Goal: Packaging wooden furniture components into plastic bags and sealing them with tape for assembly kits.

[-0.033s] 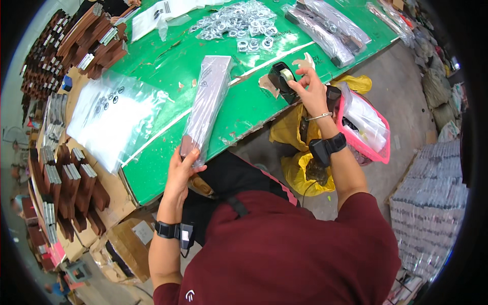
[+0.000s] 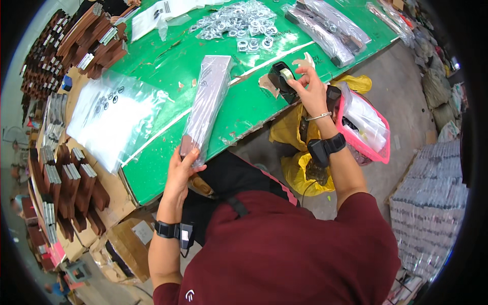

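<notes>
A long brown bar in a clear plastic sleeve (image 2: 207, 101) lies slantwise over the front edge of the green table (image 2: 157, 173). My left hand (image 2: 179, 172) grips its near end, thumb on top. To the right, a black tape dispenser (image 2: 277, 77) with a roll of clear tape (image 2: 287, 74) stands close to the table's edge. My right hand (image 2: 311, 93) is at the dispenser, thumb and forefinger closed in a pinch beside the roll. The strip of tape between those fingers is too thin to make out clearly.
Flat clear bags (image 2: 109, 122) lie on the left; small bagged rings (image 2: 236, 23) are heaped at the back. Wrapped bars (image 2: 330, 30) lie at the far right. Below the edge are a pink basket (image 2: 384, 137) and yellow sacks (image 2: 305, 175). Brown parts (image 2: 66, 188) are stacked at left.
</notes>
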A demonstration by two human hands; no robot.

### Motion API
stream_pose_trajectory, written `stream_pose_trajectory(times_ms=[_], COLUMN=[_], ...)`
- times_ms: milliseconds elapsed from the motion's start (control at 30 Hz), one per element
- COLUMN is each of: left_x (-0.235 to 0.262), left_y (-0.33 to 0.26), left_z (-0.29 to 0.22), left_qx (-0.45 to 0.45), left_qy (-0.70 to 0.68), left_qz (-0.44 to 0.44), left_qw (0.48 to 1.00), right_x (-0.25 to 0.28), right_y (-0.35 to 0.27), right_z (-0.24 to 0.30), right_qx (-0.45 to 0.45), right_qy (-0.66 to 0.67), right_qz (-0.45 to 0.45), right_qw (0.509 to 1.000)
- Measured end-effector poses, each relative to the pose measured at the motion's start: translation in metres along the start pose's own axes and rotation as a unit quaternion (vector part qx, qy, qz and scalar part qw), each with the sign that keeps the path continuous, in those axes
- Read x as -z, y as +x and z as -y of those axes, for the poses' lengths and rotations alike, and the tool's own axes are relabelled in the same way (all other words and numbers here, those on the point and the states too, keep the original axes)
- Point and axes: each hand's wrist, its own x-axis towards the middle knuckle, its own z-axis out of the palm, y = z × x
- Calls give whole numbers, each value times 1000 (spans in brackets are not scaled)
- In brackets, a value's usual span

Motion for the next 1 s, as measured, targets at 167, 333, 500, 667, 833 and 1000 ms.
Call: stream_pose_trajectory(times_ms=[167,333,500,667,833,1000], left_x=[1,-2,1,-4,-3,-3], left_y=[-1,-3,-1,-6,4,1], left_z=[-1,-1,2,2,12,18], left_qx=[0,-2,-3,-19,-26,-49], left_qy=[0,-14,-16,-19,-8,-23], left_qz=[-8,-17,-18,-36,-7,-30], left_qw=[1000,1000,1000,999,1000,998], right_x=[31,48,19,-6,-6,-50], right_y=[-18,-67,-66,-53,-76,-93], right_z=[10,4,-37,-58,-85,79], right_qx=[-27,-138,-134,-98,-47,-86], right_qy=[48,313,313,235,-62,352], right_qz=[19,25,27,20,74,313], right_qw=[998,939,940,967,994,878])
